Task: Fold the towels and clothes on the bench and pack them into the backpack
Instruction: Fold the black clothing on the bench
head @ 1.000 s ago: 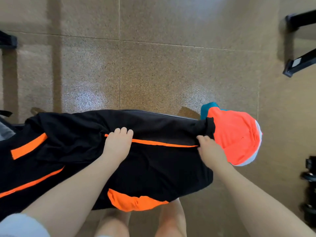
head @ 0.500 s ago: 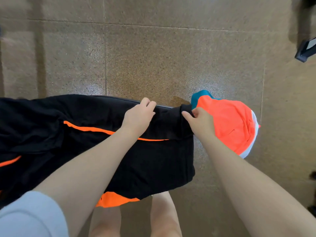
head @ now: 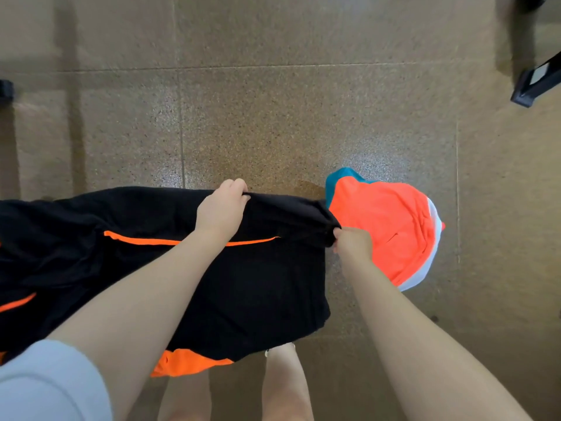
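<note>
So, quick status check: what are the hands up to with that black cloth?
Left hand grips black garment with orange stripes at far edge. Right hand pinches its right corner. Folded orange cloth pile sits beside it, close by. Backpack not in view.

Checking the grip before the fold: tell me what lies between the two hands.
In the head view, only the black garment's top edge spans from the left hand to the right hand; both grip it.
</note>
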Demonstrator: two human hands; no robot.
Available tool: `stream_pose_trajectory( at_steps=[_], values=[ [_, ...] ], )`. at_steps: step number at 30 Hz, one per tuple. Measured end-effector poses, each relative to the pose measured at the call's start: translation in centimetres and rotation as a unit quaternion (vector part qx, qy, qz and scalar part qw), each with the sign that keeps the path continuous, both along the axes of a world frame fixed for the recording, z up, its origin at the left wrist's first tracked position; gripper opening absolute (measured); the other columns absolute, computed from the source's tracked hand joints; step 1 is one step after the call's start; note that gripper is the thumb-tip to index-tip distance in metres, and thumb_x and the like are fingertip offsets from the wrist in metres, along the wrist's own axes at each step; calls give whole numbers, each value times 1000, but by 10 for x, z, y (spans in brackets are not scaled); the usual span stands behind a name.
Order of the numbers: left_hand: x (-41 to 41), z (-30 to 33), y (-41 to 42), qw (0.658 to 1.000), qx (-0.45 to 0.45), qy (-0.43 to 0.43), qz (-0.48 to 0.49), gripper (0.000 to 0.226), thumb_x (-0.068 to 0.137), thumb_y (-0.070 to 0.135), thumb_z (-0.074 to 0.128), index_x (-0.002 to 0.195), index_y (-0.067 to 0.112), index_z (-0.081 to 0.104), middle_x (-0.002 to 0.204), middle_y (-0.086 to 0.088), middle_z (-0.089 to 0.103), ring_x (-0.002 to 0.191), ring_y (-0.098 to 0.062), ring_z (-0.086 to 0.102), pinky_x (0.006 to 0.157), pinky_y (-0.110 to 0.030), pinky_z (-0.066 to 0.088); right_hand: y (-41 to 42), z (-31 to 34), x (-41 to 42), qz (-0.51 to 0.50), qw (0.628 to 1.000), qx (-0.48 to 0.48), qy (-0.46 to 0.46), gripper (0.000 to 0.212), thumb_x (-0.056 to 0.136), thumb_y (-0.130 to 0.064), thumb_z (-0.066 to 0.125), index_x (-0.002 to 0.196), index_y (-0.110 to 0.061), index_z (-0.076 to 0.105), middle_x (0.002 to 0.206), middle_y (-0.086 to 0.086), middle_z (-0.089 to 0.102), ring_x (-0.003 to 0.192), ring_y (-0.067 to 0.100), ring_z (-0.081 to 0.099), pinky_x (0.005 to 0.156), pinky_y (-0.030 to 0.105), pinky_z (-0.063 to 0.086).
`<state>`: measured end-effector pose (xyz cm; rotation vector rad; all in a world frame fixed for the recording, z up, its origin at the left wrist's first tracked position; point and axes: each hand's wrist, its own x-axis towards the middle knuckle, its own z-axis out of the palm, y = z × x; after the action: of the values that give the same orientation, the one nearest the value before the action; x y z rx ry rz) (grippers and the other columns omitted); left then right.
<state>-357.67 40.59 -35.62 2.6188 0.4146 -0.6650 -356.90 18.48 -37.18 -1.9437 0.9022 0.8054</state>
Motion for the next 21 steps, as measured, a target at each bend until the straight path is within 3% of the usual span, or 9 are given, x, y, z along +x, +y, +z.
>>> stream_pose_trajectory(
  at_steps=[2, 5, 8, 9, 11, 12, 14, 18, 21],
  values=[
    [-1, -4, -5, 1000, 1, -1, 0, 22, 98, 25, 40, 105, 8, 51, 105, -11, 50, 89, -35, 55, 68, -39, 38, -6, -5, -2, -39, 999, -2, 8, 38, 87, -2, 49, 52, -15, 39, 54, 2, 36, 58, 18, 29, 51, 34, 19],
    [-5, -12, -7, 1000, 14, -12, -2, 23, 98, 25, 39, 107, 6, 50, 106, -12, 49, 86, -36, 55, 66, -40, 38, -7, -5, 4, -155, 982, 107, 7, 27, 89, -4, 45, 68, -19, 49, 69, -1, 47, 65, 12, 42, 59, 25, 34],
    [-8, -18, -3, 1000, 25, -17, 2, 25, 98, 26, 41, 112, 8, 52, 111, -13, 49, 87, -39, 56, 69, -44, 44, -7, -8, 15, 9, 997, 64, 36, 4, 65, -19, 48, 63, -15, 46, 66, 2, 42, 68, 20, 37, 62, 34, 30],
    [-9, -19, -2, 1000, 22, -22, -1, 25, 97, 26, 42, 113, 9, 53, 111, -12, 49, 86, -38, 56, 69, -44, 44, -8, -14, 17, 84, 995, 40, 23, 14, 59, -22, 42, 66, -12, 49, 68, 4, 44, 71, 20, 38, 64, 35, 30],
    [-10, -21, -2, 999, 12, -41, -1, 25, 97, 25, 44, 113, 10, 55, 109, -11, 50, 83, -37, 56, 67, -43, 44, -6, -14, 26, 135, 990, -4, -47, 35, 67, -27, 41, 89, -8, 61, 85, 6, 57, 85, 21, 49, 77, 34, 38],
    [-11, -22, -2, 999, 8, -49, -1, 24, 96, 25, 44, 113, 11, 56, 107, -11, 51, 82, -37, 56, 66, -42, 43, -3, -15, 32, 140, 985, -21, -97, 34, 76, -29, 42, 94, -7, 62, 91, 6, 61, 91, 22, 52, 81, 35, 40],
    [-12, -24, -1, 998, 2, -58, -2, 24, 96, 25, 46, 113, 12, 57, 105, -10, 51, 81, -36, 56, 64, -41, 44, 8, -17, 41, 201, 965, -21, -167, 28, 90, -28, 42, 77, -10, 58, 75, 2, 59, 82, 23, 52, 71, 33, 36],
    [-14, -26, 1, 998, 0, -69, -5, 25, 95, 27, 48, 111, 11, 59, 102, -11, 53, 80, -36, 57, 63, -40, 44, 21, -31, 55, 353, 930, -67, -76, 27, 91, -31, 52, 87, -11, 69, 93, 7, 69, 95, 26, 59, 72, 29, 37],
    [-14, -24, 3, 997, -6, -79, -9, 25, 95, 26, 48, 111, 10, 59, 101, -11, 54, 79, -36, 57, 63, -38, 42, 19, -35, 60, 326, 942, -71, 26, 30, 85, -25, 61, 59, -10, 57, 63, 7, 55, 77, 28, 51, 62, 29, 33]
  ],
)
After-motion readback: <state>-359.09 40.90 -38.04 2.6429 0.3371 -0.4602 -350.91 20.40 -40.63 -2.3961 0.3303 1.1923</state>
